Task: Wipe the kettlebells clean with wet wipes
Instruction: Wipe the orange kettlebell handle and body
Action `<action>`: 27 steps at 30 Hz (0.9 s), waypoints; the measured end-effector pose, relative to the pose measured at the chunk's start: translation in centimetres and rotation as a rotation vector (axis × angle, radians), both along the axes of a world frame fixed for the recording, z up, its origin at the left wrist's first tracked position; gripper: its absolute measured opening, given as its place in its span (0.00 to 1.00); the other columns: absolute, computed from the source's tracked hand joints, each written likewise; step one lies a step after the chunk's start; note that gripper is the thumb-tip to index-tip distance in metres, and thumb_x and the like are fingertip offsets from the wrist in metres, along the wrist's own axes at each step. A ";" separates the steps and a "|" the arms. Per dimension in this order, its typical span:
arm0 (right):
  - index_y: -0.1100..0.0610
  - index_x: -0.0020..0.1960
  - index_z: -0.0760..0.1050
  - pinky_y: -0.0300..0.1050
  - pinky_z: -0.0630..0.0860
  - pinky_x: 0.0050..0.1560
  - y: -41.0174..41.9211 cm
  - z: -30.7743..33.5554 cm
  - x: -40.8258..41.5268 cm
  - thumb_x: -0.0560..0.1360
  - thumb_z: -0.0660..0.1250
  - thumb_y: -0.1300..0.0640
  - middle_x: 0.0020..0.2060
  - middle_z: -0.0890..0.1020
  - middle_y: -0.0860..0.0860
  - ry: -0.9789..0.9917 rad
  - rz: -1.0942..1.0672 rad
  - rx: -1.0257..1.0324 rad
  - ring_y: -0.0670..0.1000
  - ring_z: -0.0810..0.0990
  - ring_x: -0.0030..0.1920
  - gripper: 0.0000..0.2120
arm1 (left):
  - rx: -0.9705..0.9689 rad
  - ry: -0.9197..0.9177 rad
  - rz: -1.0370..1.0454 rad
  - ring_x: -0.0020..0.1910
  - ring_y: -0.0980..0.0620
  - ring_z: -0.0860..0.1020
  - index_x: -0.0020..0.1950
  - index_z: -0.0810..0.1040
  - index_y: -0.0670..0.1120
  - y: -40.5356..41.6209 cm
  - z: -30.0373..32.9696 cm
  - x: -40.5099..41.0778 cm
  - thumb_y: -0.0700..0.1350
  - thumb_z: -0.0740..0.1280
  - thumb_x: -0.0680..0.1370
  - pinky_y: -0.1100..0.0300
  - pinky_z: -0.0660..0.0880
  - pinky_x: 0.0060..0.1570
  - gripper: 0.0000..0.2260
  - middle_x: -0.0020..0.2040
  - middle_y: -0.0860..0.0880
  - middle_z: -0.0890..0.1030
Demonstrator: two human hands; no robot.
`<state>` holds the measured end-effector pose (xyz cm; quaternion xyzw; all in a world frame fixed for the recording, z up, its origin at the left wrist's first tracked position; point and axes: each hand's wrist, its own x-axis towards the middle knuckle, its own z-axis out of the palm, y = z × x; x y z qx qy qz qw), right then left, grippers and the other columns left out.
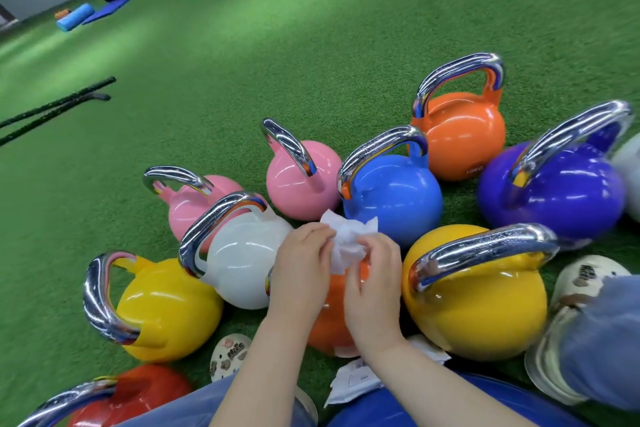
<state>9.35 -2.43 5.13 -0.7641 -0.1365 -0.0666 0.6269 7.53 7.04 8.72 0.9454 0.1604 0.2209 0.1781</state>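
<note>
Ten kettlebells (391,198) cluster on green turf (311,45): two pink, two yellow, two orange, one each white, blue, purple, red. One orange reads "10KG". Both hands, left (301,263) and right (372,274), pinch one crumpled wet wipe (348,239) above the nearer orange kettlebell.

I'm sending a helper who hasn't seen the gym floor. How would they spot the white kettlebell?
On the green turf, find the cluster of coloured kettlebells. The white kettlebell sits left of the hands, between a yellow kettlebell and a pink kettlebell. It is the only fully visible white one.

Green turf (311,45) everywhere; black ropes (59,106) trail at left, blue roller (74,17) beside blue mat (117,0) far back.
</note>
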 end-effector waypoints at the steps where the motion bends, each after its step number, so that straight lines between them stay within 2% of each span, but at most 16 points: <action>1: 0.57 0.56 0.74 0.32 0.63 0.61 0.2 -0.4 0.6 0.72 0.57 0.61 0.54 0.77 0.52 -0.161 0.066 -0.094 0.49 0.71 0.56 0.15 | 0.003 -0.001 -0.006 0.46 0.52 0.77 0.47 0.83 0.41 0.1 -0.2 -0.1 0.38 0.63 0.71 0.65 0.67 0.52 0.10 0.46 0.45 0.83; 2: 0.59 0.60 0.75 0.36 0.64 0.64 0.5 -0.9 1.2 0.72 0.56 0.60 0.57 0.78 0.54 -0.236 0.132 -0.170 0.50 0.72 0.60 0.18 | 0.011 0.005 -0.023 0.46 0.52 0.77 0.48 0.83 0.42 0.0 -0.3 -0.1 0.40 0.61 0.71 0.63 0.69 0.52 0.12 0.47 0.46 0.83; 4: 0.61 0.61 0.76 0.44 0.68 0.63 1.0 -1.5 2.3 0.73 0.57 0.58 0.58 0.80 0.55 -0.314 0.227 -0.288 0.55 0.77 0.60 0.20 | 0.009 -0.002 -0.030 0.46 0.52 0.78 0.50 0.83 0.44 -0.2 -0.2 -0.3 0.43 0.58 0.72 0.63 0.69 0.51 0.15 0.47 0.48 0.83; 6: 0.63 0.60 0.77 0.44 0.68 0.62 1.2 -1.9 3.2 0.72 0.59 0.57 0.56 0.81 0.55 -0.376 0.254 -0.317 0.56 0.79 0.58 0.19 | -0.028 -0.056 0.013 0.46 0.53 0.77 0.48 0.83 0.44 -0.2 -0.2 -0.7 0.43 0.58 0.72 0.66 0.66 0.50 0.14 0.46 0.48 0.83; 8: 0.63 0.60 0.77 0.40 0.65 0.66 1.0 -2.7 3.8 0.73 0.60 0.59 0.57 0.81 0.55 -0.397 0.273 -0.302 0.55 0.77 0.61 0.18 | -0.044 -0.091 0.068 0.45 0.52 0.76 0.47 0.82 0.44 0.1 -0.3 -1.4 0.44 0.58 0.73 0.67 0.65 0.50 0.13 0.46 0.49 0.83; 10: 0.64 0.61 0.76 0.34 0.60 0.68 0.6 -3.5 4.0 0.74 0.61 0.61 0.59 0.78 0.54 -0.312 0.244 -0.250 0.52 0.72 0.64 0.18 | -0.063 -0.090 0.113 0.46 0.52 0.75 0.46 0.82 0.45 0.6 -0.5 -1.8 0.44 0.61 0.73 0.69 0.65 0.51 0.10 0.46 0.51 0.82; 12: 0.63 0.64 0.74 0.27 0.60 0.64 0.1 -3.7 4.0 0.75 0.63 0.64 0.61 0.76 0.52 -0.059 0.150 -0.155 0.53 0.73 0.65 0.17 | -0.097 -0.089 0.147 0.46 0.57 0.73 0.46 0.82 0.46 0.9 -0.7 -2.0 0.43 0.64 0.72 0.69 0.64 0.51 0.08 0.45 0.53 0.82; 14: 0.59 0.67 0.71 0.26 0.62 0.57 0.0 -3.8 3.7 0.76 0.63 0.66 0.62 0.77 0.55 0.197 0.112 -0.122 0.54 0.75 0.64 0.19 | -0.141 -0.106 0.178 0.45 0.63 0.69 0.45 0.82 0.46 0.7 -0.7 -2.2 0.44 0.66 0.71 0.68 0.66 0.50 0.07 0.44 0.55 0.80; 16: 0.59 0.68 0.70 0.27 0.61 0.57 0.2 -3.9 3.5 0.77 0.62 0.67 0.63 0.76 0.57 0.250 0.090 -0.105 0.54 0.74 0.64 0.20 | -0.188 -0.139 0.206 0.45 0.66 0.68 0.44 0.82 0.46 0.5 -0.9 -2.4 0.44 0.67 0.70 0.64 0.69 0.49 0.06 0.43 0.58 0.78; 18: 0.61 0.67 0.71 0.29 0.60 0.63 0.8 -3.0 3.1 0.77 0.59 0.65 0.63 0.76 0.57 0.054 0.092 -0.125 0.53 0.72 0.67 0.19 | -0.228 -0.168 0.231 0.44 0.66 0.68 0.44 0.82 0.47 0.3 -1.0 -2.4 0.44 0.67 0.69 0.62 0.70 0.48 0.06 0.41 0.61 0.76; 20: 0.62 0.64 0.73 0.40 0.61 0.68 1.7 -3.1 2.8 0.77 0.56 0.62 0.60 0.79 0.57 -0.259 0.162 -0.190 0.54 0.71 0.66 0.17 | -0.229 -0.184 0.231 0.42 0.65 0.67 0.42 0.82 0.47 0.1 -1.0 -2.2 0.43 0.68 0.69 0.62 0.69 0.47 0.05 0.39 0.63 0.73; 22: 0.58 0.63 0.71 0.51 0.63 0.67 2.3 -3.6 2.8 0.81 0.51 0.59 0.58 0.80 0.56 -0.496 0.239 -0.259 0.54 0.70 0.64 0.15 | -0.215 -0.194 0.226 0.40 0.65 0.66 0.41 0.81 0.48 0.0 -0.9 -2.1 0.42 0.68 0.68 0.63 0.68 0.46 0.04 0.38 0.63 0.73; 24: 0.56 0.63 0.69 0.54 0.64 0.66 2.5 -3.5 2.8 0.83 0.48 0.56 0.58 0.80 0.55 -0.555 0.258 -0.260 0.54 0.70 0.64 0.15 | -0.222 -0.190 0.239 0.39 0.64 0.66 0.41 0.81 0.49 0.0 -0.9 -2.2 0.43 0.68 0.68 0.60 0.70 0.47 0.04 0.37 0.62 0.74; 27: 0.58 0.65 0.67 0.51 0.62 0.68 2.3 -3.9 2.9 0.83 0.48 0.56 0.60 0.79 0.56 -0.538 0.246 -0.250 0.56 0.68 0.65 0.16 | -0.231 -0.181 0.248 0.40 0.60 0.68 0.41 0.81 0.48 0.1 -1.1 -2.2 0.43 0.67 0.68 0.51 0.74 0.47 0.05 0.38 0.59 0.75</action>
